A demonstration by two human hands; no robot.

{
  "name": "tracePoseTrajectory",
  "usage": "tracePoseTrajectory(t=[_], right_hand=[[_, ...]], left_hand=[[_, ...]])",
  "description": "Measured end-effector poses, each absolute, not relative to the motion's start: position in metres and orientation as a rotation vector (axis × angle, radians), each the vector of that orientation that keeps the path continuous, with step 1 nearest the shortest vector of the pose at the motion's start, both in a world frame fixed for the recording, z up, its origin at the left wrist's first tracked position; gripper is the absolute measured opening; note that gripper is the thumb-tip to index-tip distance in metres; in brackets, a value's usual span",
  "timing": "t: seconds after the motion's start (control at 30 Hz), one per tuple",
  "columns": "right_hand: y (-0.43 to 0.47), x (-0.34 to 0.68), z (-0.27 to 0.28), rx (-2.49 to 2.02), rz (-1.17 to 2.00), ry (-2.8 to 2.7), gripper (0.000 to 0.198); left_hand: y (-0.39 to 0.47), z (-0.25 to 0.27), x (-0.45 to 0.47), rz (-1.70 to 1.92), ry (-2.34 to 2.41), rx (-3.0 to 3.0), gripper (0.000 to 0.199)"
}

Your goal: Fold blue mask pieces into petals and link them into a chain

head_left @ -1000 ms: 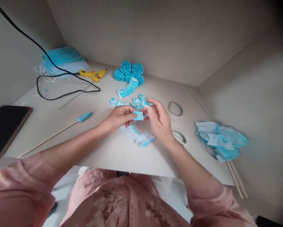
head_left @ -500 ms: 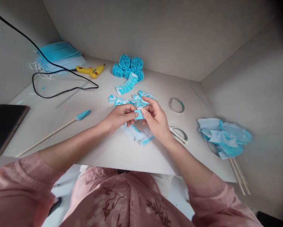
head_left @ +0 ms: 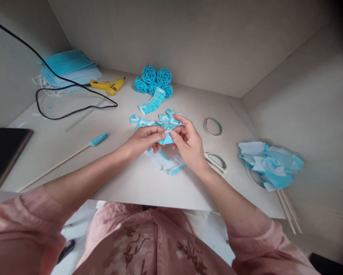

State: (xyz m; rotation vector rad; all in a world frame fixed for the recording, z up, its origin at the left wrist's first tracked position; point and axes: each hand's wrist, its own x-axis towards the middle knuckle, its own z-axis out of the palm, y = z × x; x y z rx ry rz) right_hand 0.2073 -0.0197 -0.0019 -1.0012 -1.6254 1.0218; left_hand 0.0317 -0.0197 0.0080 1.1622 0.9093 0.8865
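Observation:
A small folded piece of blue mask fabric (head_left: 167, 138) is pinched between my two hands, a white strip showing along its upper edge. My left hand (head_left: 148, 137) grips its left side between thumb and fingers. On the right side, my right hand (head_left: 188, 140) holds it by thumb and fingertips, with the index finger raised. Just behind my hands lie several folded blue-and-white pieces (head_left: 143, 122). Below them, flat cut fabric pieces (head_left: 171, 164) rest on the table, partly covered by my hands.
Blue fabric roses (head_left: 152, 80) and a pleated strip (head_left: 154, 101) sit at the back. Left are stacked masks (head_left: 68, 63), a yellow glue gun (head_left: 110, 86), its black cable, a blue-tipped stick (head_left: 65, 164) and a phone (head_left: 5, 152). Right are a tape roll (head_left: 213, 126), scissors (head_left: 217, 162) and crumpled fabric (head_left: 271, 164).
The blue piece in my hands has tilted slightly and its lower left corner shows more. My hands stay in nearly the same place; the whole view has shifted a little.

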Motion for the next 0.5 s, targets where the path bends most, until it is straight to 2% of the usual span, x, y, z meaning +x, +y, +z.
tracePoseTrajectory(t=[0.5], right_hand=[[-0.0183,0.2079,-0.0046,-0.988,1.032,-1.658,0.051]], left_hand=[[-0.018,0.0048,0.0301,0.905,0.967,1.213,0.023]])
